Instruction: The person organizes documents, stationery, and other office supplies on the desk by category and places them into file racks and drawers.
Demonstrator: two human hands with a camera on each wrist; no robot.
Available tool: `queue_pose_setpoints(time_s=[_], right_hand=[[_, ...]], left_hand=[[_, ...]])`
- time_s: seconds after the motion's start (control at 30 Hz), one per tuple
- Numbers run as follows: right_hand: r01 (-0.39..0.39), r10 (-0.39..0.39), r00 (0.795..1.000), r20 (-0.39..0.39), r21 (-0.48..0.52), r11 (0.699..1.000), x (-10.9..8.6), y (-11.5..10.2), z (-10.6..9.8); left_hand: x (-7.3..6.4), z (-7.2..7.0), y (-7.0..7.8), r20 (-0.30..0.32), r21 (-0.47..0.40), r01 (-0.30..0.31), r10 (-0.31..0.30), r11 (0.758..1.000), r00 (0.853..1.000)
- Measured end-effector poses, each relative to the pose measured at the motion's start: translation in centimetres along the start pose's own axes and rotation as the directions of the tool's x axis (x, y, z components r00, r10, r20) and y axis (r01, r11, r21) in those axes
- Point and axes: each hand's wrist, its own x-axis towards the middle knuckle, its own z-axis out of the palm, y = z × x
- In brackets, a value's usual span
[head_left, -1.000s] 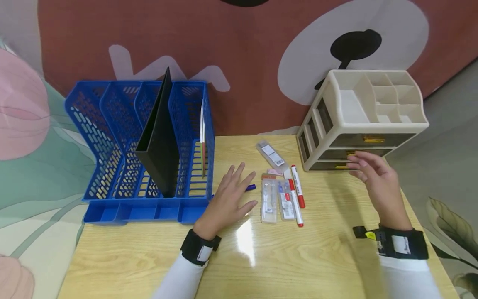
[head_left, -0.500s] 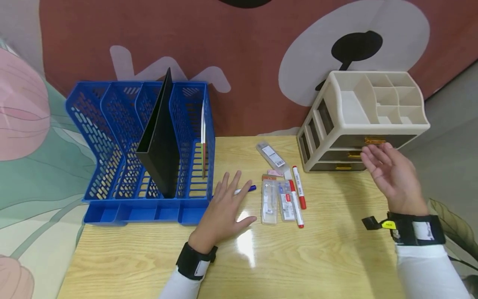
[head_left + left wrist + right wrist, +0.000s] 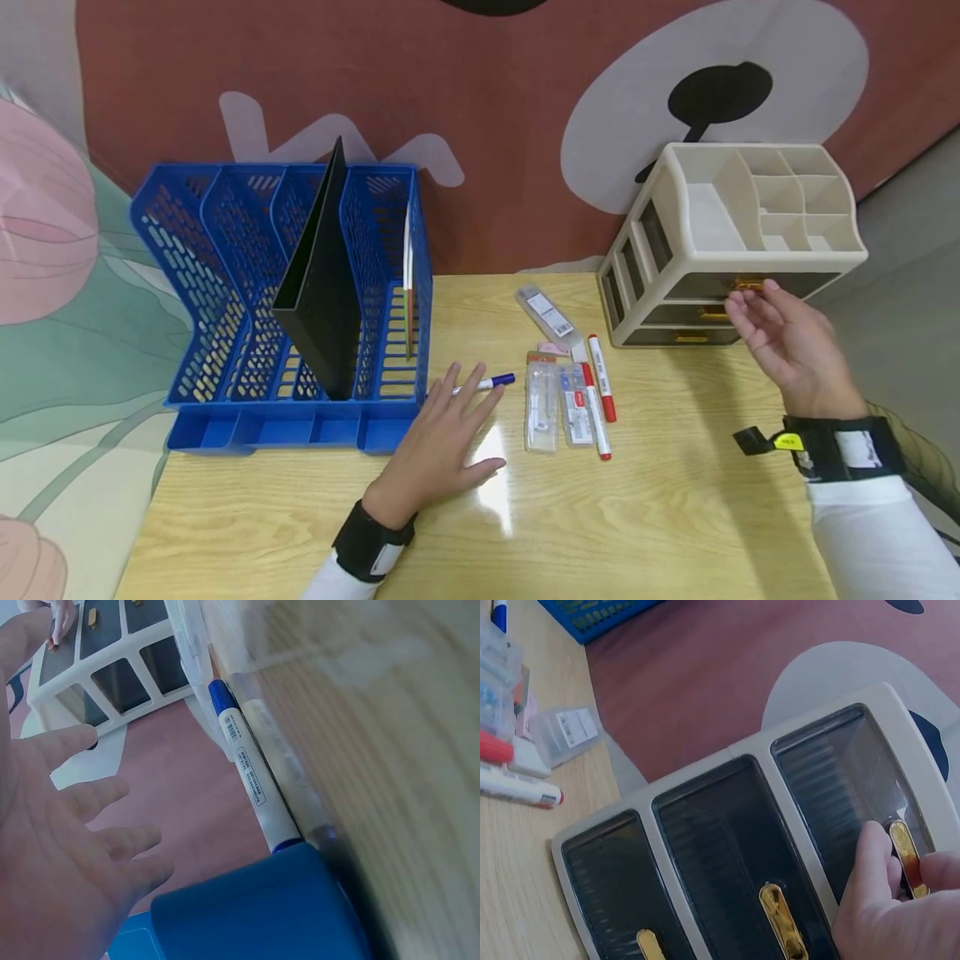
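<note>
My right hand (image 3: 798,354) is at the top drawer (image 3: 840,780) of a cream desktop organizer (image 3: 678,208). Its thumb and fingers pinch the gold drawer handle (image 3: 907,855) from both sides, and the drawer is closed in its frame. My left hand (image 3: 435,458) has its fingers spread, low over the table beside the blue file rack (image 3: 300,425). Just past those fingertips lies a white marker with a blue cap (image 3: 251,772), its other end by the rack.
Two red-capped markers (image 3: 602,379), clear plastic cases (image 3: 542,408) and a small labelled box (image 3: 547,310) lie mid-table (image 3: 600,517). A black folder (image 3: 322,300) leans in the rack. Open compartments (image 3: 776,192) top the organizer. A patterned cloth (image 3: 510,150) hangs behind.
My right hand has moved from beside the lower drawers up and right to the top drawer's handle and now grips it. My left hand has drawn back toward me, showing more of the blue-capped marker.
</note>
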Motion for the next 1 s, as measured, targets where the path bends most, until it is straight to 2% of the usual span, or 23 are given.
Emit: queue_pose_setpoints(time_s=[0.17, 0.33, 0.6, 0.87, 1.0], right_hand=[[-0.010, 0.014, 0.999, -0.031, 0.100, 0.995, -0.1, -0.1, 0.0], [-0.005, 0.012, 0.999, -0.050, 0.137, 0.991, -0.4, -0.1, 0.0], [0.007, 0.000, 0.997, -0.072, 0.094, 0.996, -1.5, 0.0, -0.2], [0.000, 0.001, 0.997, -0.076, 0.023, 1.000, -3.4, 0.1, -1.1], [-0.002, 0.003, 0.998, -0.061, 0.005, 1.000, -4.1, 0.0, -1.7]], left_hand=[[-0.4, 0.1, 0.0, 0.000, 0.019, -0.011, 0.011, 1.000, 1.000], [-0.7, 0.0, 0.0, -0.006, 0.020, -0.004, 0.004, 1.000, 1.000], [-1.1, -0.2, 0.2, 0.009, 0.020, -0.016, 0.016, 1.000, 1.000], [-1.4, -0.1, 0.3, 0.067, 0.001, -0.021, 0.021, 1.000, 0.998], [-1.6, -0.1, 0.2, 0.075, -0.006, -0.020, 0.021, 1.000, 0.997]])
